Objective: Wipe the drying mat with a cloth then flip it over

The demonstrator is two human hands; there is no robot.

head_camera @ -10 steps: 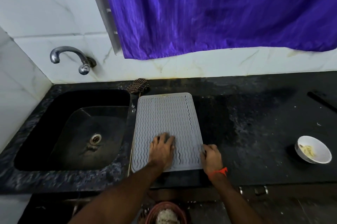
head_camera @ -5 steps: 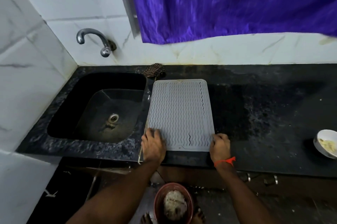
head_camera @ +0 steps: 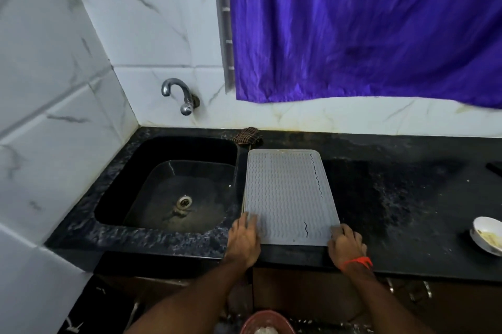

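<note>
The grey drying mat (head_camera: 288, 192) with wavy ridges lies flat on the black counter (head_camera: 394, 197), just right of the sink. My left hand (head_camera: 244, 236) covers the mat's near left corner, fingers on top of it. At the near right corner, my right hand (head_camera: 346, 244), with an orange thread at the wrist, curls its fingers around the mat's edge. A dark checked cloth (head_camera: 247, 135) lies bunched at the back of the counter, beyond the mat's far left corner; neither hand touches it.
A black sink (head_camera: 173, 189) with a wall tap (head_camera: 180, 94) is to the left. A white bowl (head_camera: 487, 236) with food scraps stands at the far right. A purple curtain (head_camera: 366, 26) hangs behind. A reddish bowl (head_camera: 266, 324) sits on the floor below.
My left hand slid from the mat's middle to its near left corner. The right hand stayed at the near right corner. The view has pulled back and tilted up.
</note>
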